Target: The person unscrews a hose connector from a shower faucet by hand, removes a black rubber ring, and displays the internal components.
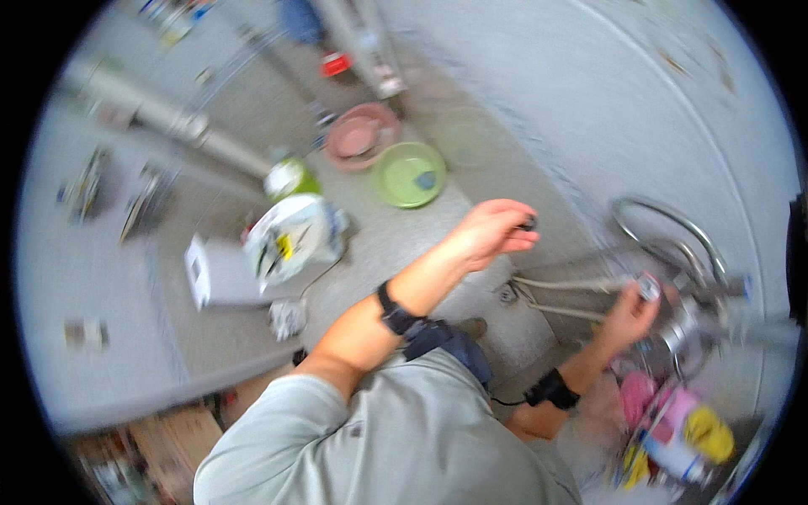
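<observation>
My left hand (492, 233) reaches out in mid-picture. Its thumb and fingers pinch a small dark piece (528, 223), too blurred to name. On the right, my right hand (629, 318) is closed on a small round piece with a silvery face and reddish edge (648, 287). That hand is close to the metal tap fitting (680, 326) on the wall. A curved metal hose (669, 220) loops above it, and pale hoses (572, 286) run leftward behind my right hand. Motion blur hides finer detail on both pieces.
A green basin (389, 192) and a pink basin (391, 126) stand on the floor ahead. To the left are a bag-lined bin (328, 244) and a white box (223, 282). Pink and yellow cleaning items (665, 412) crowd the lower right. A pipe (198, 130) rises at the upper left.
</observation>
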### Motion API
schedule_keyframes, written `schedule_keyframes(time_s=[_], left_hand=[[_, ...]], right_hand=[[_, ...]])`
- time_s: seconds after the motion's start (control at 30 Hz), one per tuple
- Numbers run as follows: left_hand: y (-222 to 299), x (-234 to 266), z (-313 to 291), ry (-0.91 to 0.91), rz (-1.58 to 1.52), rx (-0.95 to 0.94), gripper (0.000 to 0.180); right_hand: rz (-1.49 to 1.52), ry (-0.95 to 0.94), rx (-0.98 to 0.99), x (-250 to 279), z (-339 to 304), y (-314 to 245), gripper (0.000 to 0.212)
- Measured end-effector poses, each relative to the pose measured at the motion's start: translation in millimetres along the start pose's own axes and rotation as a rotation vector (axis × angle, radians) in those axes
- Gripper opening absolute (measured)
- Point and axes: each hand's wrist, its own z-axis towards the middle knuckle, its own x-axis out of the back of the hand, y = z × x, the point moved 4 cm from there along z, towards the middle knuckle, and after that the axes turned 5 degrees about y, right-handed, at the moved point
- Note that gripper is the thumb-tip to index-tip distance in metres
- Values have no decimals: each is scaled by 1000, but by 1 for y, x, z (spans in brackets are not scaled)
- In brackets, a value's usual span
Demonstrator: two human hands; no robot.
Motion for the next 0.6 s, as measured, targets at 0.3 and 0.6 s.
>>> schedule_keyframes(time_s=[0.3,0.6], left_hand=[[40,136,-19,102,-182,-148,12],[62,371,-60,293,-374,-227,14]], right_hand=[[-382,147,4,6,16,-1,40],[-891,250,61,-55,-54,-13,44]])
